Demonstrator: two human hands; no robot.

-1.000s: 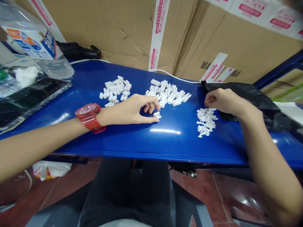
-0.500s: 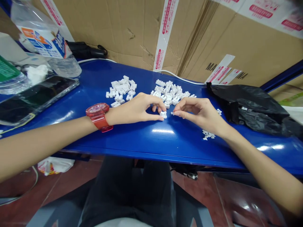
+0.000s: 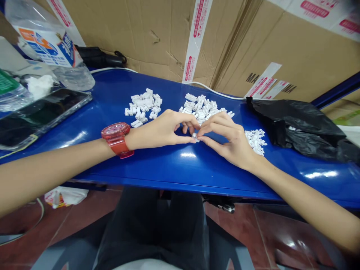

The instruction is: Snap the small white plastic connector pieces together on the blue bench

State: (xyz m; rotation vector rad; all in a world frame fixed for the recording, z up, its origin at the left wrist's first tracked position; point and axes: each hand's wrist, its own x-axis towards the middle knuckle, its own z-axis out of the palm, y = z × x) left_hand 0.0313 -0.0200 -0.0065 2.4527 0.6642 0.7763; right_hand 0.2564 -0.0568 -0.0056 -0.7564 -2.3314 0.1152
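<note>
My left hand (image 3: 176, 127), with a red watch (image 3: 116, 135) on its wrist, pinches a small white plastic piece (image 3: 194, 136) between thumb and fingers. Against that piece my right hand (image 3: 225, 137) presses its pinched thumb and forefinger; the tiny white part seen there half a second ago is now hidden by the fingertips. Behind both hands lies a pile of white plastic pieces (image 3: 201, 107). A second pile of blocky white pieces (image 3: 144, 105) sits further left. Small white parts (image 3: 255, 140) are heaped beside my right wrist.
A black plastic bag (image 3: 298, 127) lies at the right on the blue table (image 3: 165, 168). At the left are a phone (image 3: 42, 116), a clear bottle (image 3: 50, 45) and a crumpled tissue (image 3: 40, 87). Cardboard boxes (image 3: 146, 33) stand along the back, with a white cable (image 3: 216, 92) before them.
My right hand has moved left, bringing its fingertips against the white piece in my left hand. The heap of small parts at the right is now less covered. My left hand stays nearly still.
</note>
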